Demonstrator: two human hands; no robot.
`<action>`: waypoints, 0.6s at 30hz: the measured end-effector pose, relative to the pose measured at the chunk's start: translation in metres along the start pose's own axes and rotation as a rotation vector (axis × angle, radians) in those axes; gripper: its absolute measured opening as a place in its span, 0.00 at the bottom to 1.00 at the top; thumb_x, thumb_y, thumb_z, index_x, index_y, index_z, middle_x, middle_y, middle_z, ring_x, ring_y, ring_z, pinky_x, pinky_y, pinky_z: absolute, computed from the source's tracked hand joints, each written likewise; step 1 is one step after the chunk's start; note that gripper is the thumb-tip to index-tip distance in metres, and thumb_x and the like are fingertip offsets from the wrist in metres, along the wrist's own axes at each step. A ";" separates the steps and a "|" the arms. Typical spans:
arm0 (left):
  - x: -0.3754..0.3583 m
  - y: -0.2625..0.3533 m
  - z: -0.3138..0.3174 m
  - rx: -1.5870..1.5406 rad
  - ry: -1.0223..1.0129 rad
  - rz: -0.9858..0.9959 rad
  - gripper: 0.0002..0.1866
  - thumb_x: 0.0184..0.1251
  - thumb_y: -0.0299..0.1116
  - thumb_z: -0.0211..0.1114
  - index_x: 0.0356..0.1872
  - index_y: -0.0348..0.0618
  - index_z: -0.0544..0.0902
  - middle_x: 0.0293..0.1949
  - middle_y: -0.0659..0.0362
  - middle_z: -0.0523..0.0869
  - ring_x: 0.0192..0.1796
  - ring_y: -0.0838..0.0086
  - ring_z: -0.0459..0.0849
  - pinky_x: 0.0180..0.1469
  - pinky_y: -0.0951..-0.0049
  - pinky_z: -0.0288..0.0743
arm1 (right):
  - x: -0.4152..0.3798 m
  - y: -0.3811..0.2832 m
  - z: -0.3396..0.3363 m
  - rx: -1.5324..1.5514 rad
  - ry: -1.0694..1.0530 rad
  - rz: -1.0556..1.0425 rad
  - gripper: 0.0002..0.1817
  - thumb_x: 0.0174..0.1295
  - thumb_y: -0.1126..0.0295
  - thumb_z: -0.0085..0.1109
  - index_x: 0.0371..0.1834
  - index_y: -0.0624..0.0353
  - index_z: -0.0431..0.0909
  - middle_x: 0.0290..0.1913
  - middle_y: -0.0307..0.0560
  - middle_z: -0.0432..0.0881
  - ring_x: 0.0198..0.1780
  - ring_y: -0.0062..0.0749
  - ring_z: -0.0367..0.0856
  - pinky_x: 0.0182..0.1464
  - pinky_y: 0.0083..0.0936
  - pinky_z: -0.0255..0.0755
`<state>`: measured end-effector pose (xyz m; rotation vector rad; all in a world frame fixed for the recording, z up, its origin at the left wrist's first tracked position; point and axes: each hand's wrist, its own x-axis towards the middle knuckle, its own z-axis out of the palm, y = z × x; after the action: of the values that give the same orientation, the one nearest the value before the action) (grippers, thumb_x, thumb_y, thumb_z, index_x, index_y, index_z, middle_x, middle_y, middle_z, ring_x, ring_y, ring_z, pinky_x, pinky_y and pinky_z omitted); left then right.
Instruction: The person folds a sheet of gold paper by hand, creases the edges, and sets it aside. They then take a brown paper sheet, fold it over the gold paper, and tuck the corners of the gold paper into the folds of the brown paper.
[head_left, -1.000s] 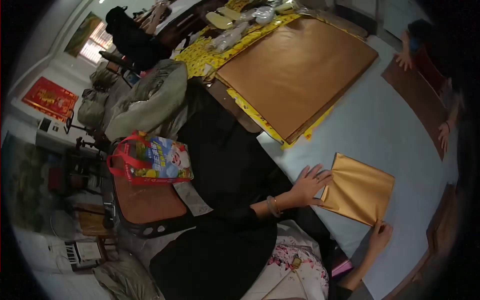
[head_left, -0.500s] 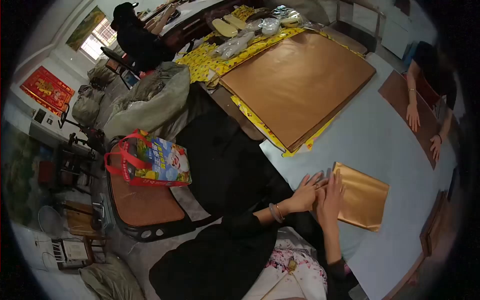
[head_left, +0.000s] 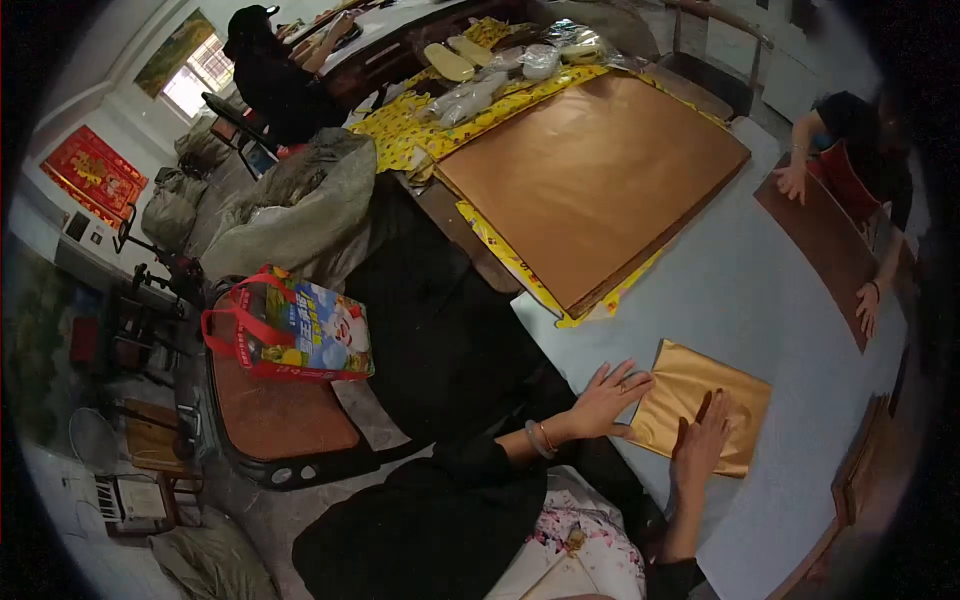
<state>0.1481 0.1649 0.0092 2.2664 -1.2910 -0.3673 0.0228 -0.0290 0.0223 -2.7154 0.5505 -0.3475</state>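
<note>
A folded gold sheet [head_left: 668,405] lies flat on the pale table in front of me. My right hand [head_left: 703,438] rests on its face with the fingers stretched out. At its left edge is my left hand [head_left: 607,400], fingers spread and fingertips touching the sheet's border; a ring and bangles show on that arm. Beyond lies a large stack of brown-gold sheets [head_left: 600,180] on yellow patterned wrapping [head_left: 512,262].
Across the pale table [head_left: 790,320], a co-worker's hands press on a long brown sheet [head_left: 815,250]. A shopping bag [head_left: 320,325] sits on a chair [head_left: 275,420] to my left. Slippers [head_left: 450,62] and plastic-wrapped items lie at the back. Another person [head_left: 280,80] sits farther off.
My right hand has slid rightward from the sheet's left edge onto its middle. The left hand's fingers have spread at the edge. The co-worker's hands have moved apart along the brown sheet.
</note>
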 end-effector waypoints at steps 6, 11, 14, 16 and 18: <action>0.000 0.004 -0.010 0.021 -0.029 -0.007 0.50 0.48 0.52 0.71 0.72 0.50 0.56 0.72 0.61 0.56 0.75 0.56 0.48 0.69 0.41 0.47 | -0.010 0.065 -0.035 -0.112 -0.024 0.158 0.29 0.76 0.54 0.26 0.75 0.58 0.50 0.77 0.48 0.50 0.77 0.41 0.46 0.75 0.44 0.36; 0.003 0.004 -0.006 0.172 0.026 0.017 0.48 0.45 0.57 0.70 0.68 0.49 0.63 0.68 0.61 0.63 0.72 0.57 0.54 0.69 0.43 0.47 | -0.014 0.083 -0.020 -0.278 -0.057 0.114 0.29 0.75 0.55 0.27 0.75 0.58 0.52 0.77 0.47 0.50 0.77 0.41 0.46 0.75 0.44 0.36; 0.013 0.021 -0.009 0.219 0.067 -0.048 0.37 0.55 0.56 0.63 0.62 0.44 0.71 0.63 0.59 0.69 0.70 0.58 0.59 0.70 0.44 0.47 | -0.014 0.079 -0.023 -0.285 -0.047 0.115 0.29 0.75 0.55 0.28 0.74 0.58 0.52 0.77 0.46 0.50 0.77 0.41 0.47 0.75 0.43 0.36; 0.025 0.036 -0.009 0.295 0.106 -0.109 0.26 0.64 0.50 0.56 0.54 0.39 0.77 0.55 0.55 0.75 0.67 0.59 0.62 0.70 0.46 0.46 | -0.013 0.071 -0.026 -0.265 -0.046 0.120 0.29 0.75 0.55 0.29 0.74 0.58 0.52 0.77 0.46 0.51 0.77 0.41 0.47 0.75 0.43 0.36; 0.037 0.036 0.008 0.389 0.140 -0.148 0.23 0.64 0.47 0.57 0.51 0.40 0.77 0.54 0.54 0.75 0.67 0.59 0.63 0.71 0.47 0.46 | -0.013 0.066 -0.030 -0.250 -0.030 0.126 0.29 0.75 0.56 0.30 0.74 0.58 0.52 0.77 0.47 0.51 0.77 0.41 0.47 0.75 0.43 0.37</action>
<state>0.1373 0.1156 0.0223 2.6651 -1.2090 -0.0022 -0.0194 -0.0895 0.0221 -2.8988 0.8008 -0.2167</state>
